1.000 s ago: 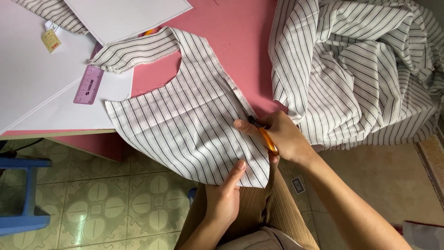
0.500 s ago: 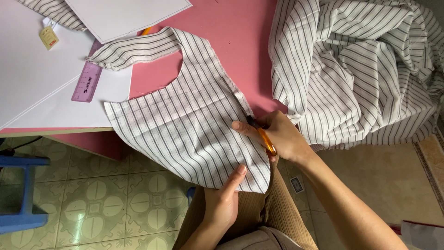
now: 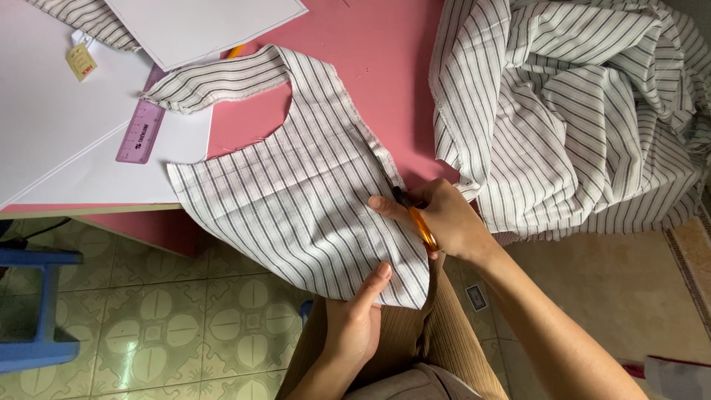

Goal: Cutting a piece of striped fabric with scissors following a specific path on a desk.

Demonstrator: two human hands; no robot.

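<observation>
Orange-handled scissors are gripped in the right hand, fingers curled tight round the handles, at the edge of a striped cut fabric piece. That piece is draped half off the pink table. Its lower corner is pinched by the left hand, thumb on top. A bigger striped cloth heap is bunched just beside.

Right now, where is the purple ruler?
In the head view, the purple ruler lies upper left on the white sheets, just left of the cut striped fabric piece, far from both hands.
</observation>
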